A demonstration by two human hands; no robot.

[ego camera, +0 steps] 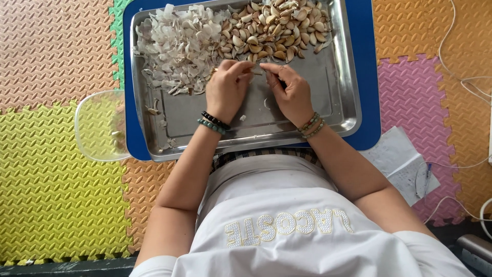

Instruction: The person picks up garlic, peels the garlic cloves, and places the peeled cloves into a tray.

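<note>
— Foam floor mats [56, 169] in pink, yellow and orange lie under a blue board [365, 77] bearing one steel tray [333, 102]. Where's the clove?

— Between both hands: left hand [225, 90] and right hand [291, 92] pinch one garlic clove [256, 69], fingertips together, long axis nine-to-three. Neither is nearer.

— Other things?

— Unpeeled cloves [277, 31] at twelve, too many to count; one heap of skins [177, 48] at ten; one clear bowl [100, 125] at nine.

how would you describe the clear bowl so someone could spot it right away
Start at the rectangular steel tray on the blue board, where both hands work. Look past the tray's side nearest the left hand: the clear round plastic bowl sits on the yellow foam mat. Unlike everything around it, it is see-through, showing the mat's pattern.
</note>
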